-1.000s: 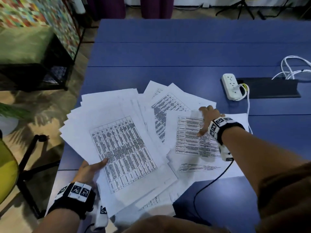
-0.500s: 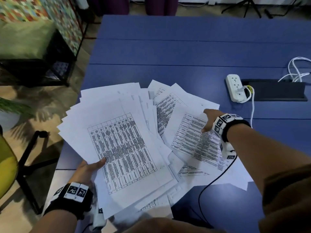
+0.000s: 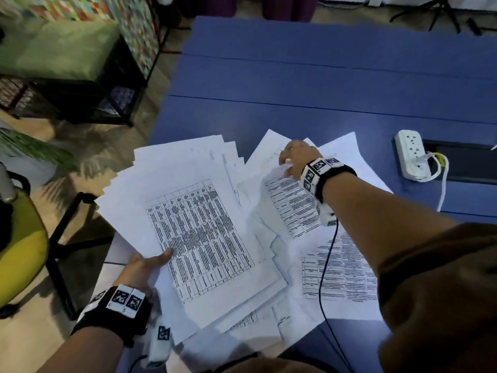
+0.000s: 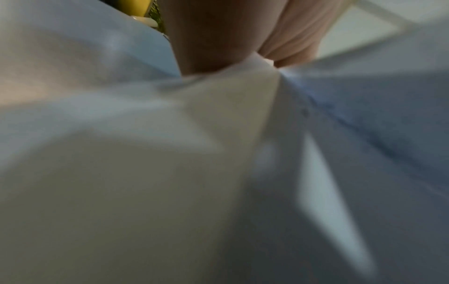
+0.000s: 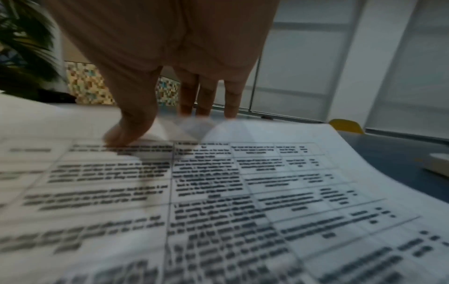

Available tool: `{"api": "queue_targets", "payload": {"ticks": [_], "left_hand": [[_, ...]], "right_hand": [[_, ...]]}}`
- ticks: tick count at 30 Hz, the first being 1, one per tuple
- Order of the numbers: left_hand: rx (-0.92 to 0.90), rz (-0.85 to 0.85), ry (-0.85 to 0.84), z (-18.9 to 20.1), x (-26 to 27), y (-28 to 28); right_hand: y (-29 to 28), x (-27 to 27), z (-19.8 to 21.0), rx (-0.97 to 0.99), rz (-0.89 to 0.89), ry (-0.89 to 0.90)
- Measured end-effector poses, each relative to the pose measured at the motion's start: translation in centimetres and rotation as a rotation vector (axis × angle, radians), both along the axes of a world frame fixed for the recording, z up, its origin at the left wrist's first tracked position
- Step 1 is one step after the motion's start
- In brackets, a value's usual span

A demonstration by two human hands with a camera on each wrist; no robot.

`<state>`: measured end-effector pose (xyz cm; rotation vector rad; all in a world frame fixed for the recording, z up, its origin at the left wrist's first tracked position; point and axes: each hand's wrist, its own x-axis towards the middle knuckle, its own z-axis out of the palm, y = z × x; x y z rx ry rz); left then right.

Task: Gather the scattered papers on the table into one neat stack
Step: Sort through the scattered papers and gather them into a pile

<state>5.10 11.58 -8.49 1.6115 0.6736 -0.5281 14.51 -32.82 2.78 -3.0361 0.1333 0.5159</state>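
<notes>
A fanned stack of white papers (image 3: 188, 211), topped by a printed table, sits at the blue table's (image 3: 322, 84) near left corner. My left hand (image 3: 150, 265) grips the stack's near left edge, thumb on top; the left wrist view shows only blurred paper (image 4: 218, 134) against my fingers. My right hand (image 3: 291, 160) pinches the far edge of a printed sheet (image 3: 293, 208) to the right, thumb on top and fingers behind, as the right wrist view shows on that sheet (image 5: 218, 192). More loose sheets (image 3: 341, 270) lie under my right forearm.
A white power strip (image 3: 411, 154) with a plugged cable lies at the right beside a black cable tray (image 3: 462, 162). A thin black wire (image 3: 326, 265) runs over the sheets. A yellow chair (image 3: 21, 238) and a black shelf (image 3: 80, 84) stand to the left, off the table.
My right hand has moved left and further away, lifting the printed sheet's far edge towards the left stack. My left hand keeps its hold on the stack.
</notes>
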Motion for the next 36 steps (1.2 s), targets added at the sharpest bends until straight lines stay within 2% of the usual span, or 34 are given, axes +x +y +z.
{"api": "queue_targets", "payload": {"ticks": [1,3,6,8,10,13,14,18,22,27,29,32,34,36], "left_hand": [[-0.013,0.014,0.013,0.1,0.0,-0.1],[0.000,0.014,0.078,3.4,-0.2,-2.1],[-0.048,-0.008,0.068,4.0,-0.3,-2.6],[-0.093,-0.031,0.028,4.1,-0.2,-2.8],[-0.141,-0.015,-0.002,4.5,-0.2,-3.0],[-0.157,-0.057,-0.027,4.8,-0.5,-3.6],[-0.149,-0.039,-0.033,5.1,-0.7,-3.8],[-0.178,-0.011,-0.012,4.3,-0.6,-3.1],[-0.236,-0.043,0.025,2.7,-0.3,-2.0],[-0.223,-0.091,0.043,3.0,-0.1,-2.6],[-0.205,-0.052,0.079,1.8,0.0,-2.2],[-0.208,0.026,0.069,-0.6,-0.4,-1.1],[-0.247,-0.019,0.049,3.0,-0.7,-3.4],[-0.287,-0.066,0.013,4.3,-0.8,-4.8]], "right_hand": [[0.0,0.8,-0.2,-0.001,-0.064,0.006],[-1.2,1.8,-0.2,-0.069,-0.284,-0.017],[-4.4,1.0,0.9,-0.114,-0.637,0.077],[-6.8,-0.8,0.9,-0.144,-0.609,0.292],[-9.2,-2.3,0.0,-0.182,-0.576,0.391],[-10.4,-3.2,-1.3,-0.110,-0.845,0.274],[-9.9,-3.2,-1.4,-0.066,-0.883,0.209],[-8.4,-2.6,-2.0,0.060,-0.754,0.150],[-6.3,-3.6,-2.3,-0.043,-0.759,0.133],[-5.5,-4.8,-2.5,-0.008,-0.719,0.072],[-5.8,-4.8,-2.4,0.033,-0.748,0.108],[-5.9,-4.9,-2.3,-0.017,-0.757,0.139],[-5.8,-4.8,-2.5,-0.016,-0.756,0.121],[-5.7,-4.8,-2.5,0.008,-0.751,0.086]]}}
